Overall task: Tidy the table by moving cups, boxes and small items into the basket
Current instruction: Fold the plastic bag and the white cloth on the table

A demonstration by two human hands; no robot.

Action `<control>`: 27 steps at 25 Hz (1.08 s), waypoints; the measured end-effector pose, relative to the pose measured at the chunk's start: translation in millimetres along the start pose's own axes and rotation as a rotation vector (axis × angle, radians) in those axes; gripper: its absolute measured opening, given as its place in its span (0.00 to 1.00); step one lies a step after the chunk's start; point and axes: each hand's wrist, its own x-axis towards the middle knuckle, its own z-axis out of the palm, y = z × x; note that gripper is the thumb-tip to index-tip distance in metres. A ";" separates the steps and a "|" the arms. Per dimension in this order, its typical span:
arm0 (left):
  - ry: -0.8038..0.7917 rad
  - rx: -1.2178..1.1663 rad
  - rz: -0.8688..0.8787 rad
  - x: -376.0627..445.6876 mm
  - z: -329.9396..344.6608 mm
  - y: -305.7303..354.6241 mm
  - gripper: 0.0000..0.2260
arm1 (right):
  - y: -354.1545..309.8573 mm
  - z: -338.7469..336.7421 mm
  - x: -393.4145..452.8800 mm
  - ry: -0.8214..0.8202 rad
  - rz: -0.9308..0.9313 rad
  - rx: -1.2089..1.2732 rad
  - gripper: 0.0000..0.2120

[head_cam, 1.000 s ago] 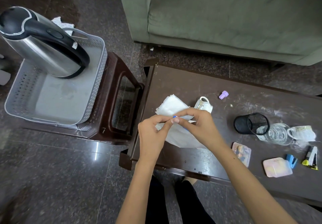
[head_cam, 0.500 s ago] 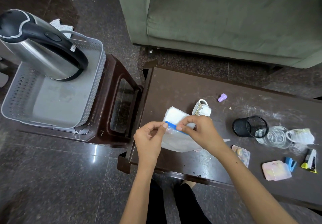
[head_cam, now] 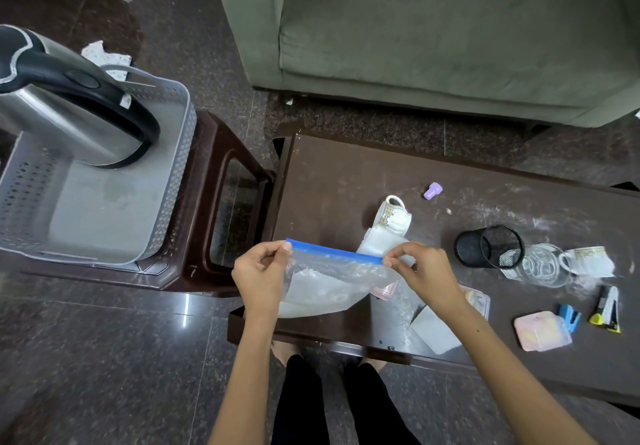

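1. So far, only the kettle (head_cam: 65, 115) is sitting in the basket (head_cam: 173, 181), which stands on a stool (head_cam: 214, 154) at the left; none of the cups, boxes or small items is showing in it.
2. Both hands are holding a clear zip bag (head_cam: 332, 278) over the near left end of the table (head_cam: 329, 174): the left hand (head_cam: 258, 271) is pinching the left end of its blue strip and the right hand (head_cam: 424, 271) is pinching the right end, pulling it taut.
3. Whether the seal is closed, I cannot tell.
4. Still lying on the table are a white cup (head_cam: 393, 218) tipped over beyond the bag, a purple cap (head_cam: 433, 191), a mesh pot (head_cam: 490, 246), a glass cup (head_cam: 545, 270), another white cup (head_cam: 588, 260), a blue clip (head_cam: 569, 316), a stapler (head_cam: 607, 309) and two small boxes (head_cam: 542, 331).
5. Judging by this, the task is just beginning; nearly everything is waiting at the right.
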 end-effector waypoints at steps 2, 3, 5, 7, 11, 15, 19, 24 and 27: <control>0.005 0.000 -0.002 10.1 9.8 -2.4 0.05 | 2.7 3.5 1.4 0.039 0.004 0.020 0.03; 0.008 0.007 0.007 16.7 15.5 -2.6 0.05 | 4.3 4.7 2.2 0.056 0.014 0.029 0.05; 0.043 0.041 0.056 31.5 28.2 1.5 0.03 | 9.0 3.9 4.0 0.101 0.043 0.030 0.08; 0.125 0.174 0.128 47.3 39.3 11.9 0.04 | 15.3 -0.3 4.5 0.167 0.046 0.015 0.09; 0.124 0.316 0.121 67.7 52.0 20.3 0.16 | 23.8 -11.6 -2.2 0.255 0.040 0.043 0.10; -0.555 0.394 0.260 14.5 75.9 8.6 0.38 | 26.3 -20.9 -17.5 0.175 0.031 0.141 0.11; -0.809 0.328 0.166 -48.5 97.9 -23.1 0.15 | 32.3 -25.4 -40.0 -0.028 0.111 0.392 0.15; -0.782 0.226 0.079 -66.1 103.9 -24.3 0.15 | 52.7 -33.3 -56.1 -0.020 0.188 0.473 0.16; -0.895 0.200 -0.009 -66.0 112.9 -21.9 0.24 | 54.1 -37.8 -54.4 -0.092 0.167 0.452 0.19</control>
